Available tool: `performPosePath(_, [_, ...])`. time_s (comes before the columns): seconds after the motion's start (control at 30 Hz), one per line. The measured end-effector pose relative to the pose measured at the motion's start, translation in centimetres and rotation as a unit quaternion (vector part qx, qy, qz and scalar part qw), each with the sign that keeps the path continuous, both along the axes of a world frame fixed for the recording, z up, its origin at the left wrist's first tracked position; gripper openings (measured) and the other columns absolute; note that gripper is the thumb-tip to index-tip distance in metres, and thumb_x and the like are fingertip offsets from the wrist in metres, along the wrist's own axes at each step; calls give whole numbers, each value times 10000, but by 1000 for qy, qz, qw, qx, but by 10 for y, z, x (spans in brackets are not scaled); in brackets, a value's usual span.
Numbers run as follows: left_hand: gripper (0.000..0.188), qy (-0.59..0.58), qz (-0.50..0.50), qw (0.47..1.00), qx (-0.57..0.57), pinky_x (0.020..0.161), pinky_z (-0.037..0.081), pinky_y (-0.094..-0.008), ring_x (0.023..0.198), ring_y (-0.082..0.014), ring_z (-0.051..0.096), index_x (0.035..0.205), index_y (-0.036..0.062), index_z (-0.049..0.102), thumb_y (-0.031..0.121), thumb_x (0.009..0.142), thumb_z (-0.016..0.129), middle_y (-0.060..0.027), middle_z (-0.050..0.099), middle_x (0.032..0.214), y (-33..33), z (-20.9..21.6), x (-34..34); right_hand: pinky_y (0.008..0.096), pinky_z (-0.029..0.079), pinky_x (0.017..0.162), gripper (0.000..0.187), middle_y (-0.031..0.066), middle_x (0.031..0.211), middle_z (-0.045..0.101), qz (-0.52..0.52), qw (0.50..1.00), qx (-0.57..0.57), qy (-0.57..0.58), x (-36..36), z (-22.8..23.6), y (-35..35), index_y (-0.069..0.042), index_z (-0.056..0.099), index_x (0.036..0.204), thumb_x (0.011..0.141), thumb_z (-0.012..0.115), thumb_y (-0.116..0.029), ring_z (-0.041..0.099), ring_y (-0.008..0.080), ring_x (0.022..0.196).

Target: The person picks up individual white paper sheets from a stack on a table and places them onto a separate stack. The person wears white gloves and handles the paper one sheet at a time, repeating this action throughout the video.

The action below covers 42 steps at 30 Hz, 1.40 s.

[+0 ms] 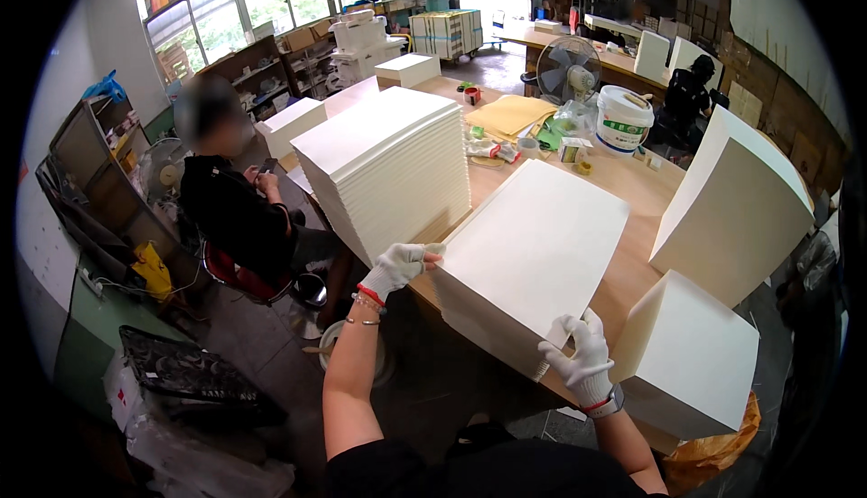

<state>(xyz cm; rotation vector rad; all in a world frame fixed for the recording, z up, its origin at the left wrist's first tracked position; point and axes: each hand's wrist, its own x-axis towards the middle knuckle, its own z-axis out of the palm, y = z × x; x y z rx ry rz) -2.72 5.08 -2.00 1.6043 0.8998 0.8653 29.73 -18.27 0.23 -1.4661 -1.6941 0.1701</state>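
My left hand [402,268], in a white glove with bare skin showing at the fingertips, is at the left edge of the stack of white sheets [537,241] in front of me. Its thumb and fingers are drawn close together at that edge; I cannot tell whether they pinch a sheet. My right hand [582,364], gloved too, is at the near right corner of the same stack, fingers bent and thumb toward the corner; whether it is clamped on anything I cannot tell. I wear a red band [370,296] on my left wrist and a watch [615,400] on my right.

The stack lies flat on the wooden worktop [643,227], at its near side, directly before me. Just beyond it on the left stands a taller pile [379,164] with ridged layers. To the right are a tall, curved pile [722,218] and, nearer me, a lower block [691,353]. Farther back sit a white bucket [623,123], a fan [567,72] and some yellow sheets [508,116]. At the left a person in black [235,200] sits, hands together in front.
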Motion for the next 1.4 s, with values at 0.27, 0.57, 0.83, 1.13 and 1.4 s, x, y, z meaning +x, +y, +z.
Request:
performPosePath(0.27, [336,81,-35,990,107,828,502,-244,898,-109,622,1246,26,644,-18,921,574,-31,691,1054,-6,11,-12,430,517,867,586,250,1194,536,38,993,-49,104,14,9,-15,0,505,1265,842,750,-325,599,345,998])
performPosePath(0.57, [279,-155,232,918,282,987,488,-374,1091,-251,631,1184,-31,611,-33,917,528,-163,654,1184,-57,49,77,455,504,867,154,167,1054,665,-336,926,75,-156,170,-38,-170,-27,632,984,829,632,-29,625,370,959])
performPosePath(0.83, [388,-8,-416,823,386,900,536,-363,1037,-293,661,1097,67,657,-100,747,632,-74,678,1079,-228,127,321,483,456,857,320,209,1063,638,-643,764,48,-15,266,-66,-295,-48,605,1132,945,574,-305,569,419,1005])
performPosePath(1.13, [133,116,-536,667,504,810,507,-425,984,-340,595,877,67,557,112,794,652,-99,634,1019,-308,49,524,455,444,620,302,128,746,549,-404,900,40,-155,284,20,-297,-62,580,773,878,638,-339,558,337,730])
performPosePath(1.4, [140,31,-529,723,444,735,491,-400,883,-319,590,833,64,591,60,749,703,-92,604,919,-320,39,532,395,463,647,355,108,715,529,-405,905,33,-126,298,18,-284,-64,547,726,855,681,-366,548,311,716])
